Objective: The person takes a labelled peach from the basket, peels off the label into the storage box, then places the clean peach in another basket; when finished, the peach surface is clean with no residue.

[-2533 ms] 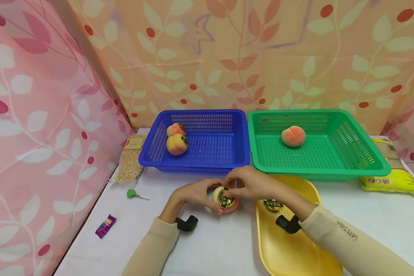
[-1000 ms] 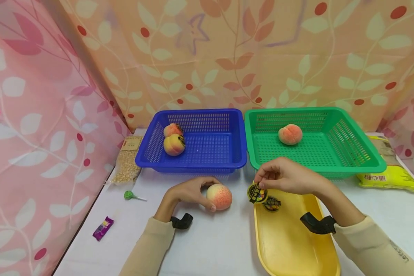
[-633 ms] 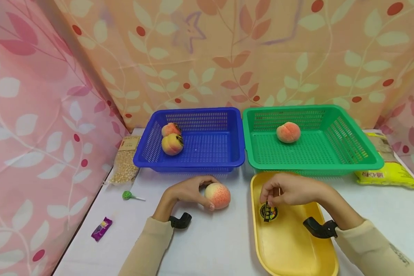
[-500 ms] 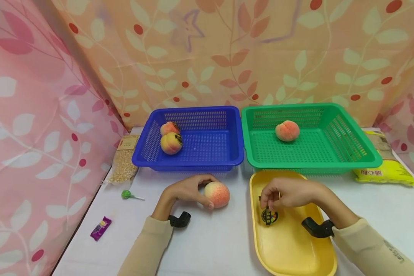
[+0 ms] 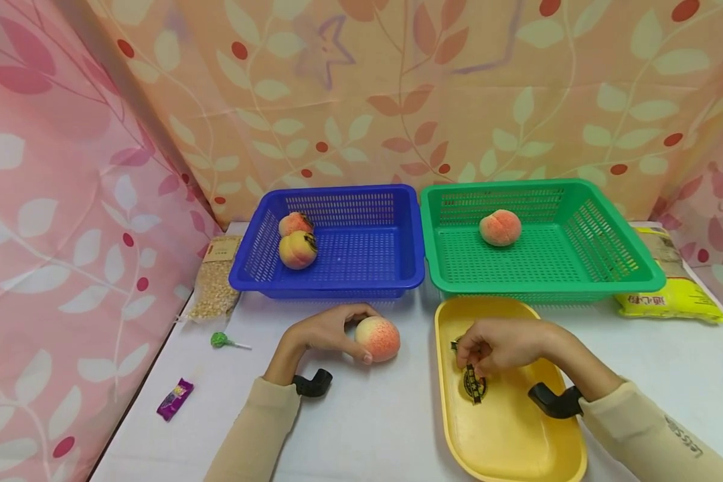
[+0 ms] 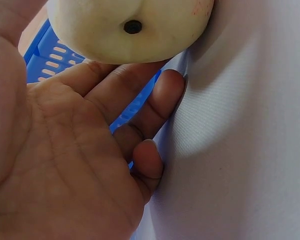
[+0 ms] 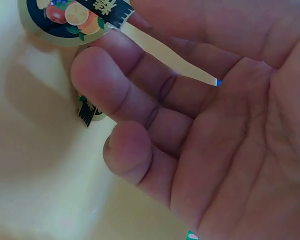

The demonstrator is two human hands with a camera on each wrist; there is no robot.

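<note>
On the white tabletop my left hand (image 5: 328, 335) holds a pink-and-cream peach (image 5: 378, 339), thumb on the near side and fingers behind. The left wrist view shows the peach's pale end with a dark spot (image 6: 133, 27). Low inside the yellow tray (image 5: 512, 438), my right hand (image 5: 509, 345) pinches a round black-and-gold fruit sticker (image 5: 474, 384) with a band across it. The right wrist view shows this sticker's printed fruit (image 7: 72, 14). A second sticker (image 5: 456, 343) lies in the tray, partly hidden behind the right fingers.
The blue basket (image 5: 361, 288) holds two peaches (image 5: 298, 250) with stickers; the green basket (image 5: 554, 288) beside it holds one plain peach (image 5: 500, 228). Around them are a grain bag (image 5: 213, 281), a lollipop (image 5: 219, 339), purple candies (image 5: 175, 399) and a yellow packet (image 5: 669, 301).
The sticker has come off the peach, and my right hand has carried it right and down into the yellow tray. My left hand still holds the peach, which has turned.
</note>
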